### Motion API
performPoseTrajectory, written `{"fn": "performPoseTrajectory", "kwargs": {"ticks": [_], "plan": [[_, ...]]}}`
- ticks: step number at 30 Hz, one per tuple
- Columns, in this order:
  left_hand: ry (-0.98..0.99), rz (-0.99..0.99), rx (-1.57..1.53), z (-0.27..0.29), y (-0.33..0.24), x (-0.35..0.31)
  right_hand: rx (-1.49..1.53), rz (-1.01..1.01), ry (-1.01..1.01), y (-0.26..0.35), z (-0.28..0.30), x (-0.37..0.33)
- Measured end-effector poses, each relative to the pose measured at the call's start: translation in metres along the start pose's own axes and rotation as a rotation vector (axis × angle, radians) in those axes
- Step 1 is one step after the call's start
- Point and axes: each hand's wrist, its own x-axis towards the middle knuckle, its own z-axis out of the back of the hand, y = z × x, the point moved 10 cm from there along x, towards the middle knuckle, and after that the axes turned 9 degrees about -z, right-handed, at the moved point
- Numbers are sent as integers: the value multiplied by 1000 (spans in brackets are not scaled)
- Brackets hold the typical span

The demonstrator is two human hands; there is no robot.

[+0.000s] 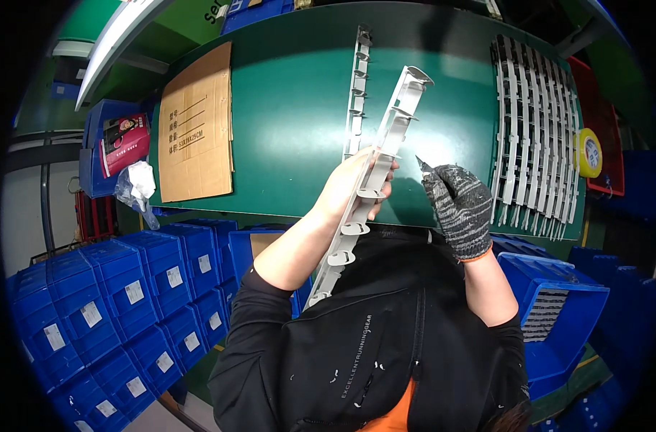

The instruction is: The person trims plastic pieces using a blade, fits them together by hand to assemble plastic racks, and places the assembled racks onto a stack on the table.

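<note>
My bare left hand (347, 181) is wrapped round a long light-grey plastic strip (396, 119) with curved tabs along its length. The strip slants from above the table down toward my lap. My right hand (461, 209), in a dark grey knitted glove, is closed to the right of the strip and apart from it. A small dark pointed tip (421, 164) juts from its fingers; what it belongs to is mostly hidden. Another tabbed strip (357, 90) lies on the green table (292, 122), beyond my left hand.
Many similar strips (533, 137) lie side by side at the table's right, beside a yellow tape roll (588, 153) and a red bin (609, 162). Flat cardboard (196, 155) covers the left end. Blue crates (119, 295) stand stacked below left; another blue crate (558, 345) holds strips at right.
</note>
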Motion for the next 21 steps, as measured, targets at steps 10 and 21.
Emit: {"fn": "performPoseTrajectory", "kwargs": {"ticks": [10, 21], "plan": [[-22, -14, -27, 0, -1, 2, -17, 74, 157, 13, -29, -9], [-72, 20, 53, 0, 0, 0, -39, 89, 87, 14, -21, -11]]}}
